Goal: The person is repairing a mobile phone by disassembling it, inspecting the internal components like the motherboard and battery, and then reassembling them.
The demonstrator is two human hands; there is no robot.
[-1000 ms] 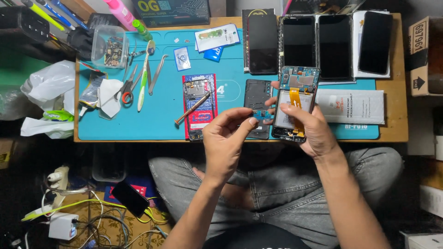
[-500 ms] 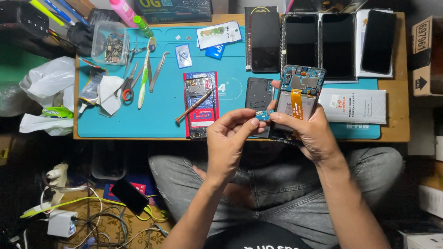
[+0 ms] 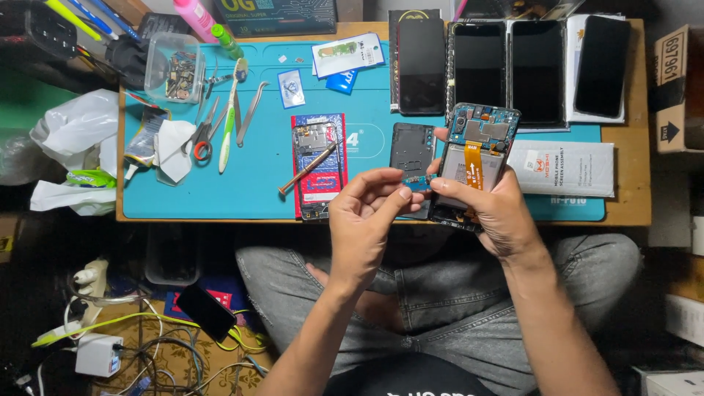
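My right hand (image 3: 490, 214) holds an opened phone (image 3: 475, 155) with its back off, showing a teal circuit board, a grey battery and an orange flex strip. My left hand (image 3: 364, 220) pinches a small blue circuit part (image 3: 416, 181) between thumb and fingertips, right beside the phone's lower left edge, where my right thumb also touches it. Both hands hover over the front edge of the teal work mat (image 3: 257, 169). A dark back cover (image 3: 411, 147) lies on the mat just behind my left fingers.
A screwdriver (image 3: 308, 168) rests on a red-framed phone part (image 3: 318, 163). Scissors (image 3: 204, 132), tweezers (image 3: 249, 114) and a toothbrush lie left. Several black screens (image 3: 506, 70) line the back; a white box (image 3: 563, 167) sits right. Cables and a phone (image 3: 206, 311) lie on the floor.
My left hand has risen toward the phone and now pinches the small blue part against its lower left edge. The phone has tilted slightly and my right thumb has closed on the part.
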